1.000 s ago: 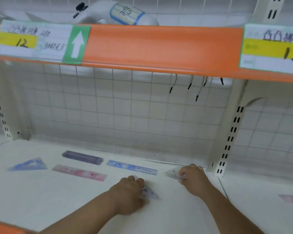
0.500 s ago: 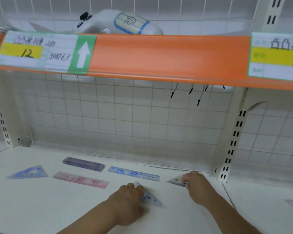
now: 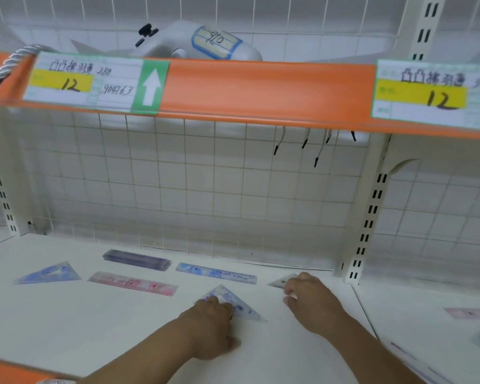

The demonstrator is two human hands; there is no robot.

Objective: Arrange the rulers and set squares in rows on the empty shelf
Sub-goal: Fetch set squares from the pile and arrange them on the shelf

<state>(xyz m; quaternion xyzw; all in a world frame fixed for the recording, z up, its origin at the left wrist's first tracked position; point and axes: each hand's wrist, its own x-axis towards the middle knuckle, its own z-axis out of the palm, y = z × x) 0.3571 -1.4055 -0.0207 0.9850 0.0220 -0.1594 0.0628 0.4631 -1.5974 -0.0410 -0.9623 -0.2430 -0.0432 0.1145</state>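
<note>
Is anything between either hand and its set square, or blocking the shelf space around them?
Nothing visible. The left hand grips the blue set square, the right hand the clear set square; bare shelf lies around both.

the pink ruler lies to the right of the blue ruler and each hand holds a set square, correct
Not quite. The head view shows the pink ruler to the left of the blue ruler, not the right. The rest is as you say: the left hand holds the blue-printed set square, and the right hand holds the small clear set square.
</note>
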